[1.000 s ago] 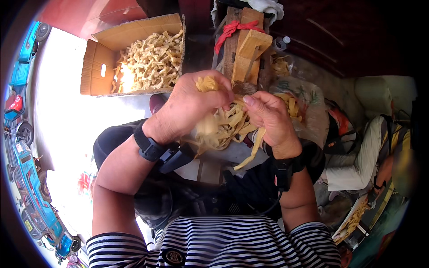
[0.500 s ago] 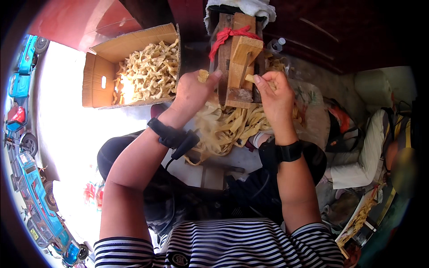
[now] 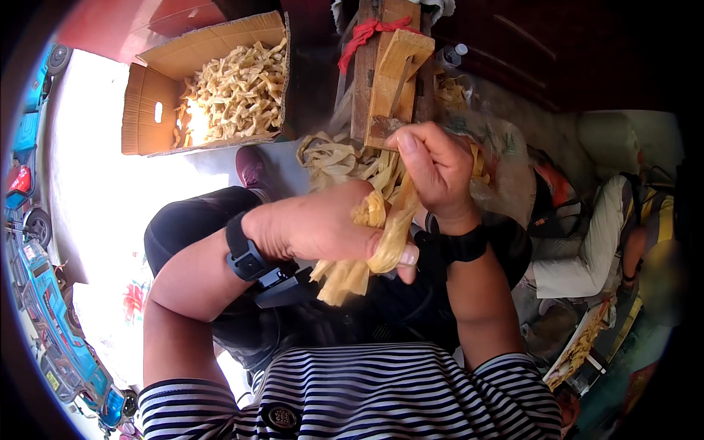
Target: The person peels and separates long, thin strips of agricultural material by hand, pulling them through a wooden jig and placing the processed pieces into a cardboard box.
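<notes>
Left hand (image 3: 323, 224) pulled back from wooden stand (image 3: 396, 81); we see it clutching yellow strips (image 3: 394, 235), right hand (image 3: 440, 165) pinching one; wrap seemingly begun.

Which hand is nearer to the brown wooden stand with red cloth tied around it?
Right: the right hand is at the near end of the wooden stand; the left hand is lower in view, farther away.

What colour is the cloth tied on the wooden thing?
The cloth is red; it shows best in the head view.
</notes>
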Available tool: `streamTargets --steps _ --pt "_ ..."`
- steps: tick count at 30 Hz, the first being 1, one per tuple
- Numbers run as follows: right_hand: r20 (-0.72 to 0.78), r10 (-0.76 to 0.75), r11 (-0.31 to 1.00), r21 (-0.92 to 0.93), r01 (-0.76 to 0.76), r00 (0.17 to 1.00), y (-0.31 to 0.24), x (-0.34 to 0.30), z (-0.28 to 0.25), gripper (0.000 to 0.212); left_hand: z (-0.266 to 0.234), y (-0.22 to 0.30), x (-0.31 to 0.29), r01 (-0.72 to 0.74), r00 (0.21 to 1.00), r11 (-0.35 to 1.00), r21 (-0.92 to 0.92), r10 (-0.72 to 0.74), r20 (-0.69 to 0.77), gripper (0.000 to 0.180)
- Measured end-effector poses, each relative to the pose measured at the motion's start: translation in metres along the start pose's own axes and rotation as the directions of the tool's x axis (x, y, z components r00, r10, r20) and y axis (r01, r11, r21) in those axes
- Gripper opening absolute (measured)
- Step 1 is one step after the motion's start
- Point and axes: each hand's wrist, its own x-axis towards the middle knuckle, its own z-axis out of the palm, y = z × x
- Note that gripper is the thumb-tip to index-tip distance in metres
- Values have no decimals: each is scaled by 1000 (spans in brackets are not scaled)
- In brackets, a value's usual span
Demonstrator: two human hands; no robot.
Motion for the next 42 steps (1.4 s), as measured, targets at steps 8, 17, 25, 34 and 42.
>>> streamTargets --steps 8,17,25,34,42 --pt "504 524 429 540 -724 686 9 -1 16 17 -39 -16 -7 -5 746 55 998 665 -33 30" --pt "511 408 77 806 -586 756 18 -19 27 15 -39 -22 -3 -88 649 3 996 759 55 26" --pt "37 382 869 324 -373 923 -6 -22 22 12 -29 -12 -6 14 801 502 865 512 -310 27" --pt "229 378 903 121 -412 897 2 -19 25 38 -26 -18 -5 -136 744 688 713 546 -385 6" --pt "471 318 482 667 -568 823 7 -28 15 43 -19 6 -26 -433 599 891 138 398 -695 17"
